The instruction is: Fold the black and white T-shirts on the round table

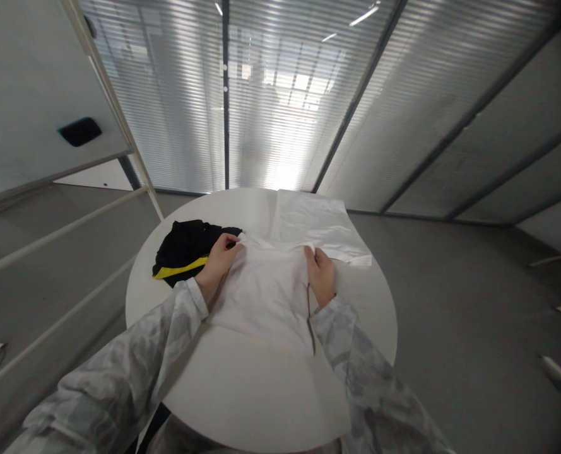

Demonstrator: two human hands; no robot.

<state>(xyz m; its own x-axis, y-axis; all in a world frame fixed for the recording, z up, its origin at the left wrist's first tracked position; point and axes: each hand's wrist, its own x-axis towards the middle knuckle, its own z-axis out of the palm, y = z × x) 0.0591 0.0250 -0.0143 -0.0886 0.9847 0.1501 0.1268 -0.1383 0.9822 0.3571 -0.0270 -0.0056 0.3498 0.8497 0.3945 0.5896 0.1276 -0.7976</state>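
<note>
A white garment (pixel 265 293) lies across the middle of the round table, its kind not plain, with a thin brown strip along its right side. My left hand (pixel 220 260) pinches its far left corner, thumb against fingers. At the far right corner, my right hand (pixel 321 272) grips the fabric with the thumb on top and curled fingers. The far edge between the hands looks slightly raised and creased. Just beyond my left hand is a crumpled black garment (pixel 190 243) with a yellow band. Behind the right hand lies a flat, wrinkled white piece (pixel 315 224), cloth or plastic.
The round white table (pixel 256 391) stands directly before me. A whiteboard (pixel 29 82) on a pale metal frame (pixel 67 233) rises at the left, with a black eraser-like block (pixel 80 131) on it. Glass panels with blinds (pixel 280 94) stand behind the table.
</note>
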